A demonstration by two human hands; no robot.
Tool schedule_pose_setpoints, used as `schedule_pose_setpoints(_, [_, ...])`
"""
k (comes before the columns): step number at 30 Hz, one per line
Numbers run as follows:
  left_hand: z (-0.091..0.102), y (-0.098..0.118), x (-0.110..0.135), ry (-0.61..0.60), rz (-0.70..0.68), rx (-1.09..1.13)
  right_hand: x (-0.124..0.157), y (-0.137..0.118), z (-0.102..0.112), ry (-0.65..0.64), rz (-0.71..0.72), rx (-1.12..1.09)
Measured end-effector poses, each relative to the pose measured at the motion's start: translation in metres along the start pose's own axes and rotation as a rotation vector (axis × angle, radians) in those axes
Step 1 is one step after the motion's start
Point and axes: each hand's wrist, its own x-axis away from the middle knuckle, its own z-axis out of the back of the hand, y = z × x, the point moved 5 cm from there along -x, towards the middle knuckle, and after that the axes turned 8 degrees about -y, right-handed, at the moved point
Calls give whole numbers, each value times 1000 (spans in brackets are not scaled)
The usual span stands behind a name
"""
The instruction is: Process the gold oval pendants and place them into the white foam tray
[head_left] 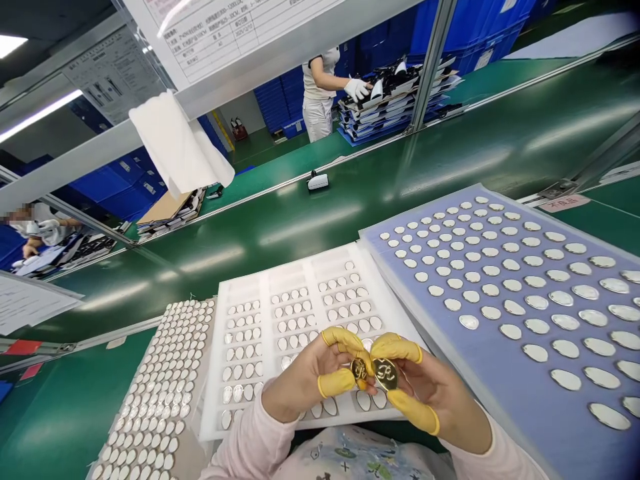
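Note:
My left hand (315,373) and my right hand (435,393) meet above the white tray (300,267), both wearing yellow finger cots. The right fingers pinch a round gold disc (386,374) with an embossed mark facing me. The left fingers pinch a smaller gold piece (359,369) that touches the disc's left edge. Below them the white tray has rows of slots filled with small silver oval pieces (295,310).
A blue-grey sheet (400,233) with several silver ovals lies to the right. A white foam pad (165,393) packed with ovals lies to the left. A green conveyor belt (350,193) runs behind. Across it a person in white gloves (357,87) handles stacked trays.

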Motion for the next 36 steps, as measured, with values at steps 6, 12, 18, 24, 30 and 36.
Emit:
schedule_pose_setpoints(6, [-1,-8,-2,-86,-69,225,8,10,-4,-33,-84,-281])
schedule_pose_setpoints(12, [1,-13,-1,-133,-93,235,4,3,-7,-98,-28,-373])
schedule_pose_setpoints(18, [3,-15,-2,-158,-99,211,3,3,-9,-114,-23,-412])
schedule_pose_setpoints(24, [4,-14,0,-131,-94,125,2,9,-9,-87,-47,-451])
schedule_pose_setpoints(30, [25,12,-10,25,44,-587,5,13,15,129,-25,-253])
schedule_pose_setpoints(36, [89,28,-80,336,322,-1524,12,25,23,142,-37,-171])
